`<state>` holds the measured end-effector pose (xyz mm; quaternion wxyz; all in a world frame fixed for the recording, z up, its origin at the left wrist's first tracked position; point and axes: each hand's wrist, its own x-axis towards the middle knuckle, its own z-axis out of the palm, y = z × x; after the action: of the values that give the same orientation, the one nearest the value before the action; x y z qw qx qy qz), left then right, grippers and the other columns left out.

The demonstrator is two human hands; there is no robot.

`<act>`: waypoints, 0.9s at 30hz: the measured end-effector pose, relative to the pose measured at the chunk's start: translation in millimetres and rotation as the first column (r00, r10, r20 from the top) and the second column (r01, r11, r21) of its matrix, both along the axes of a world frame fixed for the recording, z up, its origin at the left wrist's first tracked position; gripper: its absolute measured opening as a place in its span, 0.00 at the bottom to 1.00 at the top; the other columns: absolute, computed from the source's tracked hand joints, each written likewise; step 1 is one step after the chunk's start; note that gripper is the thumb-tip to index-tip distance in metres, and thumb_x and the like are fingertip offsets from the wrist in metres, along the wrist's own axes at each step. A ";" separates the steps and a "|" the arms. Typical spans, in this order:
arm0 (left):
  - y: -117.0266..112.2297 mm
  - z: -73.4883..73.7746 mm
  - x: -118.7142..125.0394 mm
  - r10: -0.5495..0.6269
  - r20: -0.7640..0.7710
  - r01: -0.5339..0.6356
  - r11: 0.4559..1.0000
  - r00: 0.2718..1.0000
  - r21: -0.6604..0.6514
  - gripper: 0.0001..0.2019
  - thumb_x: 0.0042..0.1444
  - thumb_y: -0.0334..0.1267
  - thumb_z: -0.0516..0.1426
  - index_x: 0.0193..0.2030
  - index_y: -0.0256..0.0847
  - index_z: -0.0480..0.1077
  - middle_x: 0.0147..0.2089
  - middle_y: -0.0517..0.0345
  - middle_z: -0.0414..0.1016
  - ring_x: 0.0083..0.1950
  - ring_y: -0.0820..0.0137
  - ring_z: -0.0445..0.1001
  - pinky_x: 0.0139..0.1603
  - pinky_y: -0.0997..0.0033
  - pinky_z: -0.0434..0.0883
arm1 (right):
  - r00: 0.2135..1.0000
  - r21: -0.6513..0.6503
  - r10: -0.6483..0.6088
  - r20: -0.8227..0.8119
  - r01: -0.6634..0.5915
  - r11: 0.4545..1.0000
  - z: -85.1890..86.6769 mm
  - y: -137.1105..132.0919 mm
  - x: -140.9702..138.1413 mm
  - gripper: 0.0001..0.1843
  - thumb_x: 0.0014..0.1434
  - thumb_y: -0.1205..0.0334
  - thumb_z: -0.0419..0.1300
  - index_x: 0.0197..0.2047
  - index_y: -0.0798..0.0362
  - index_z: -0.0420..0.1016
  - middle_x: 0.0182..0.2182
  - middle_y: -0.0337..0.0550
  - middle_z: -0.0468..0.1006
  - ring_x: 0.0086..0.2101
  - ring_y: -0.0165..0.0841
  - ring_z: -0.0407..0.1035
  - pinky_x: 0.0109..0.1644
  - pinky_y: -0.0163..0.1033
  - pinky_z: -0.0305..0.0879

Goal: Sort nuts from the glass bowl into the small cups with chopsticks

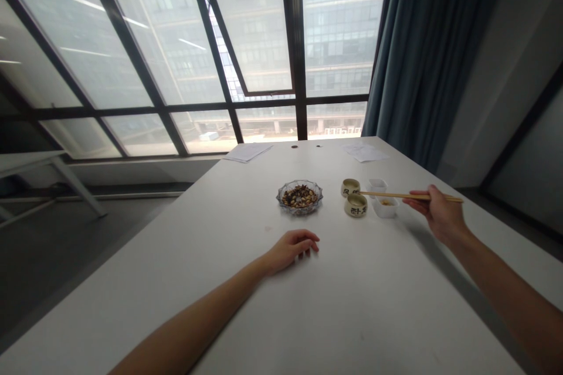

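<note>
My right hand [437, 211] is closed around a pair of wooden chopsticks [387, 194], held nearly level with the tips pointing left. The tips are over or beside two small cream cups with dark characters, a rear cup [350, 187] and a front cup [356, 205]; whether they touch, I cannot tell. Below the chopsticks sits a clear plastic tub [386, 209] with a little yellowish food, and behind it another clear tub [377, 184]. My left hand [294, 249] rests on the table, fingers loosely bent and apart, holding nothing. Beyond it is a scalloped glass bowl [278, 198] of mixed nuts or seeds.
The white table [211, 234] runs toward the windows. Paper sheets [248, 152] lie at its far left corner, more paper [365, 151] at the far right. Two small dark discs sit near the far edge. A blue curtain [422, 58] hangs at right, and another table [30, 159] stands at left.
</note>
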<state>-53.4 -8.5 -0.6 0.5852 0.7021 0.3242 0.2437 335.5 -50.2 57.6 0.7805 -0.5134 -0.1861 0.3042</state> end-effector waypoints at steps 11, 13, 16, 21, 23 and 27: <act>0.8 -0.6 -0.2 0.004 0.005 -0.004 1.000 1.000 -0.004 0.22 0.58 0.53 0.62 0.47 0.34 0.75 0.41 0.47 0.81 0.35 0.71 0.70 0.34 0.71 0.63 | 1.000 0.010 0.012 0.013 -0.013 1.000 -1.1 0.1 -2.1 0.16 0.70 0.64 0.55 0.31 0.58 0.74 0.25 0.49 0.81 0.22 0.34 0.79 0.28 0.31 0.79; 1.1 -1.0 -0.3 0.004 0.004 -0.004 1.000 1.000 -0.003 0.22 0.58 0.53 0.62 0.47 0.34 0.75 0.40 0.47 0.81 0.35 0.71 0.70 0.34 0.70 0.63 | 1.000 0.005 0.016 0.011 -0.016 1.000 -1.0 -0.1 -2.4 0.17 0.71 0.66 0.53 0.30 0.58 0.75 0.25 0.50 0.81 0.21 0.34 0.79 0.28 0.31 0.79; 0.9 -1.2 -0.2 0.005 0.002 -0.005 1.000 1.000 -0.006 0.22 0.58 0.53 0.62 0.47 0.34 0.75 0.41 0.48 0.81 0.35 0.71 0.70 0.34 0.71 0.64 | 1.000 -0.002 0.013 0.000 -0.013 1.000 0.1 -0.8 -3.4 0.19 0.71 0.68 0.51 0.29 0.60 0.75 0.24 0.50 0.81 0.21 0.34 0.79 0.27 0.30 0.79; 0.2 -0.4 -0.1 -0.001 -0.004 0.001 1.000 1.000 -0.005 0.23 0.58 0.54 0.61 0.48 0.34 0.75 0.41 0.47 0.81 0.35 0.71 0.71 0.33 0.71 0.63 | 1.000 -0.017 0.012 -0.013 -0.013 1.000 0.5 -1.1 -3.7 0.19 0.71 0.68 0.51 0.28 0.60 0.75 0.23 0.50 0.80 0.20 0.34 0.78 0.26 0.30 0.78; -0.1 0.2 -0.2 -0.005 -0.005 0.005 1.000 1.000 -0.001 0.22 0.58 0.53 0.61 0.48 0.34 0.75 0.42 0.47 0.81 0.36 0.71 0.71 0.34 0.70 0.63 | 1.000 -0.019 0.019 -0.003 -0.019 1.000 -0.4 -0.9 -2.9 0.19 0.71 0.68 0.52 0.28 0.61 0.75 0.23 0.51 0.80 0.21 0.34 0.78 0.27 0.29 0.78; -0.7 1.1 -0.1 -0.006 -0.002 0.006 1.000 1.000 -0.002 0.21 0.59 0.52 0.60 0.48 0.33 0.75 0.41 0.47 0.81 0.35 0.71 0.70 0.34 0.70 0.63 | 0.999 -0.049 0.042 0.006 -0.042 0.998 -2.1 -0.6 0.1 0.20 0.71 0.66 0.53 0.28 0.61 0.76 0.21 0.53 0.80 0.20 0.34 0.78 0.24 0.27 0.76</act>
<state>-53.5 -9.2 0.6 0.5862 0.7030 0.3229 0.2408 335.5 -50.8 55.5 0.7605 -0.5294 -0.1920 0.3233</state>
